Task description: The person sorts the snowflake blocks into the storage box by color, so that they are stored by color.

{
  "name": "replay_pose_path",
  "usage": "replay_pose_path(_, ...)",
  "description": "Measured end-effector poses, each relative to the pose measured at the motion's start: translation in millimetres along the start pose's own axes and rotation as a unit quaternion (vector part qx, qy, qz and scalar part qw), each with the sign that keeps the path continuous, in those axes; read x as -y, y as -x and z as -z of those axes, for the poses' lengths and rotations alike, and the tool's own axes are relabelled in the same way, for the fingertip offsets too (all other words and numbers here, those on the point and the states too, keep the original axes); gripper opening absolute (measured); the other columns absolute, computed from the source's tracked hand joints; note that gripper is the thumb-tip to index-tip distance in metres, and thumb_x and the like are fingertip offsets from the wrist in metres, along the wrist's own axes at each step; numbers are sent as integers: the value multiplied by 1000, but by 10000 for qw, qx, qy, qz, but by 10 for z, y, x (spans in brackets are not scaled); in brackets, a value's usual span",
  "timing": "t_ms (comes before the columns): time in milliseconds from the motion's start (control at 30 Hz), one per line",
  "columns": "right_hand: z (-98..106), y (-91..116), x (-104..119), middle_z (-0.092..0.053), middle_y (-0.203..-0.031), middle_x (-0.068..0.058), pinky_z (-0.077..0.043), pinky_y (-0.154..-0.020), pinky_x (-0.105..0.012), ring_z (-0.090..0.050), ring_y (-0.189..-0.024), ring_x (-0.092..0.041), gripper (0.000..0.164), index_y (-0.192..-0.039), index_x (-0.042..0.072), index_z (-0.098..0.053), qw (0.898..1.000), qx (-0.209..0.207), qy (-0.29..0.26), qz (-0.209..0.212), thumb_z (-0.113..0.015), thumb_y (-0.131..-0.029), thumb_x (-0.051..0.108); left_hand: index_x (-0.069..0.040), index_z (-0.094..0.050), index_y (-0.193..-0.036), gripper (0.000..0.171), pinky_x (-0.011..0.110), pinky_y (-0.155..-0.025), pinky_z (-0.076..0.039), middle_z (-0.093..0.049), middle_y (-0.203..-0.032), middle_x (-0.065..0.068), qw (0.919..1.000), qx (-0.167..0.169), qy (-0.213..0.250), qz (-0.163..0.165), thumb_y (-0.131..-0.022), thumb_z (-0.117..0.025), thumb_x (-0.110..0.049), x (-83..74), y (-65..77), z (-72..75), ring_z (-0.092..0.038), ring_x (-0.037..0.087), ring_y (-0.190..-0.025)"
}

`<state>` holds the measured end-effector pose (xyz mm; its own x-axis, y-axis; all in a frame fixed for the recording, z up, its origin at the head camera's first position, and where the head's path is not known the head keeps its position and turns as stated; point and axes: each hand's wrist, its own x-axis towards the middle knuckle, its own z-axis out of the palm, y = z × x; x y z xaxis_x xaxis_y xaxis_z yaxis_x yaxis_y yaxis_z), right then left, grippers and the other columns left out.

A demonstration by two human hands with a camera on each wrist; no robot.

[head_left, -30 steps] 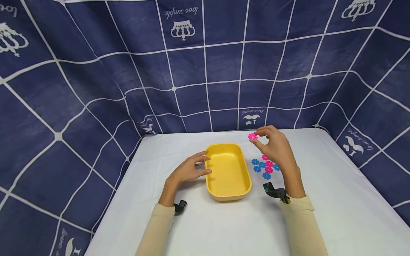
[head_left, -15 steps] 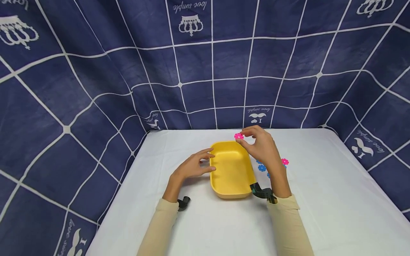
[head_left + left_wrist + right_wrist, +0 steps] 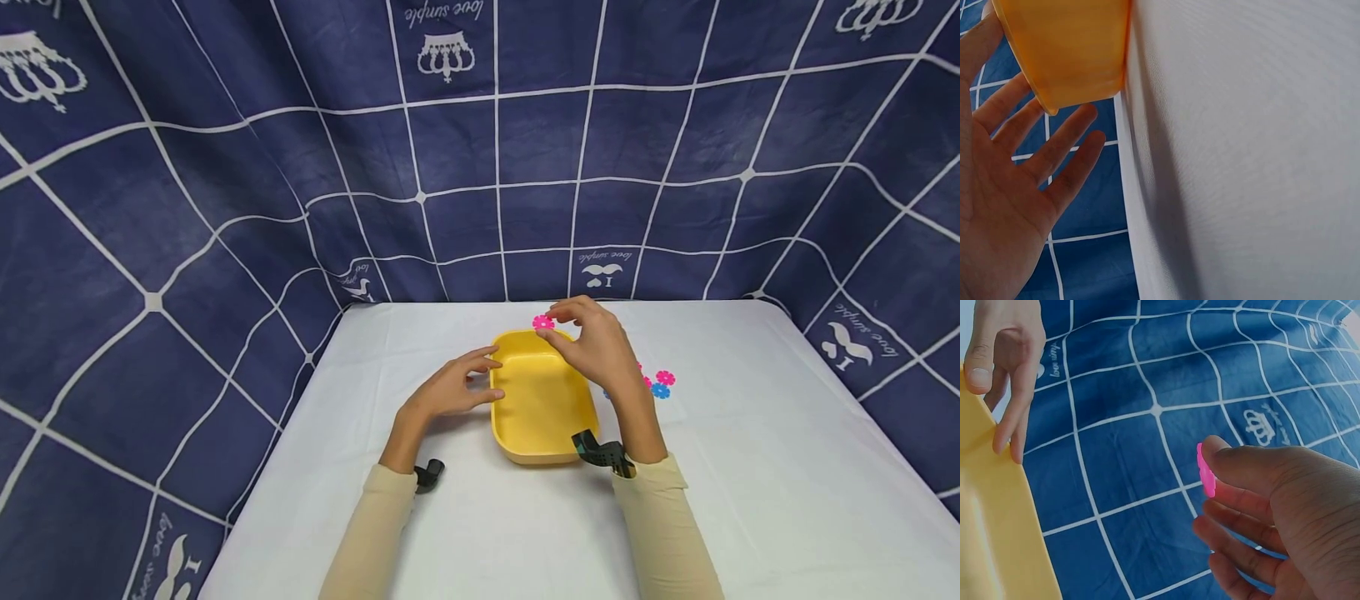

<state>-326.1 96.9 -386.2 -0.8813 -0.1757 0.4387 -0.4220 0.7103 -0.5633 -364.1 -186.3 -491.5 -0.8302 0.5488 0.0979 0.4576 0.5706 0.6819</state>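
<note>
My right hand (image 3: 592, 342) pinches a pink flower-shaped plastic disc (image 3: 543, 322) between thumb and fingertips, over the far end of a yellow tray (image 3: 543, 458). From the right wrist view, the pink disc (image 3: 1206, 470) is seen nearly edge-on at the thumb tip. My left hand (image 3: 450, 386) rests at the left rim of the tray, its thumb and fingertips spread along it. The left wrist view has that hand (image 3: 1016, 181) with extended fingers beside the tray's wall (image 3: 1072, 50). No discs show on the visible part of the tray's floor.
Several loose discs lie on the white-covered table right of the tray, among them a pink disc (image 3: 665, 377) and a blue disc (image 3: 661, 390); my right forearm hides others. A dark blue gridded curtain (image 3: 525, 150) stands behind the table and along both sides.
My right hand has carried the pink disc leftward, from above the loose discs to over the tray's far end. The left hand stays at the rim. The head view has shifted slightly.
</note>
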Motion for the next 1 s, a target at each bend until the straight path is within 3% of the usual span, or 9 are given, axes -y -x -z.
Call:
replay_pose_path(733, -240, -4, 6, -73, -126, -7, -59, -99, -53, -70, -116, -33, 37, -121, 10, -78, 9958, 918, -39, 62, -84, -96, 37, -12, -65, -148, 68, 43, -114, -52, -43, -169, -12, 9998, -42, 99, 154, -94, -82, -49, 5, -1, 2, -60, 19, -137)
replay_pose_path(1000, -394, 63, -58, -74, -118, -8, -60, -97, -52, -70, -114, -33, 32, -117, 12, -78, 9860, 1664, 92, -93, -86, -94, 33, -11, -68, -145, 61, 46, -113, -52, -44, -169, -8, 9998, -112, 86, 106, -95, -84, -40, 8, -26, -6, -62, 23, -136)
